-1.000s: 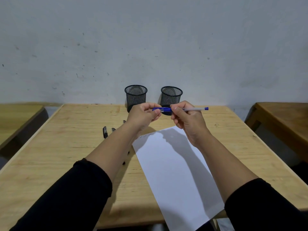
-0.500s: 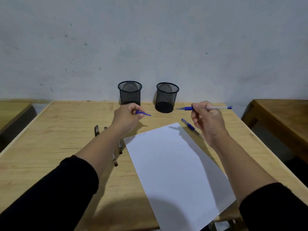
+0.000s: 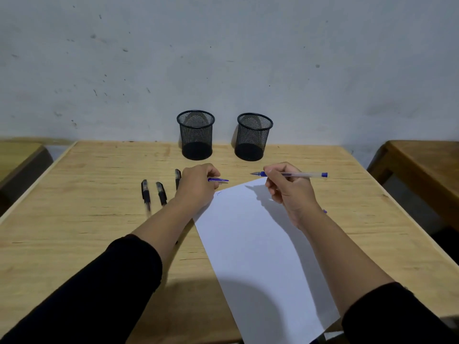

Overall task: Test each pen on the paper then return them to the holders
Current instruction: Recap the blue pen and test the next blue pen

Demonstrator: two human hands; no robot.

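Note:
My right hand (image 3: 288,192) grips a clear blue pen (image 3: 298,174) with its cap off, tip pointing left, just above the far corner of the white paper (image 3: 260,244). My left hand (image 3: 196,187) pinches the blue pen cap (image 3: 218,180) low over the table beside the paper's left corner. A small blue scribble (image 3: 218,193) marks the paper near that corner. Three black pens (image 3: 146,193) lie on the table left of my left hand. Two black mesh holders (image 3: 196,135), (image 3: 253,137) stand at the back, and no pens show inside them.
The wooden table (image 3: 74,219) runs to a grey wall. Another blue pen's end (image 3: 325,211) peeks out behind my right wrist. A second table (image 3: 427,165) stands to the right and another table's corner (image 3: 19,155) to the left.
The hands pulled the cap off the blue pen and moved apart. Both then lowered toward the table, the left with the cap, the right with the pen.

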